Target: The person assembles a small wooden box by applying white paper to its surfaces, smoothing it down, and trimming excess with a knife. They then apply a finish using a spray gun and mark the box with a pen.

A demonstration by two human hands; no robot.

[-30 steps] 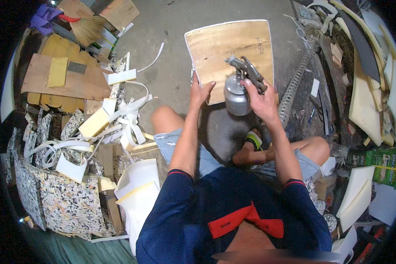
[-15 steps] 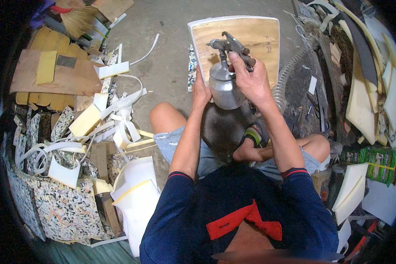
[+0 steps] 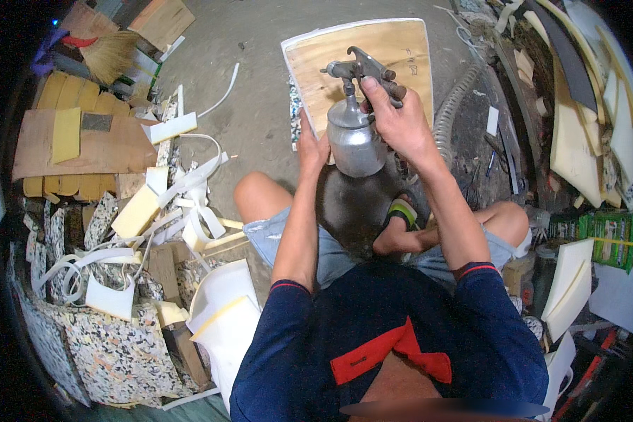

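My right hand [image 3: 402, 125] is wrapped round the handle of a metal spray gun [image 3: 356, 144] with a silver cup hanging below it. The nozzle points left, above the face of a plywood panel [image 3: 315, 70] that has white padding showing along its edge. My left hand [image 3: 311, 149] grips this panel at its lower left edge, with the thumb partly out of sight behind the wood. The spray gun's cup hides the panel's near edge. Beneath my hands, between my legs, lies a dark rounded surface [image 3: 348, 211].
Foam offcuts [image 3: 137, 211], white strips and a speckled foam block [image 3: 119, 344] are heaped on the left, near a straw broom [image 3: 112, 58]. A ribbed hose [image 3: 454, 105] runs along the floor to the right. Foam sheets [image 3: 577, 141] lean at far right.
The panel has shifted slightly left and up in view and is tilted a little more. Both hands moved slightly left with it, the right still holding the spray gun.
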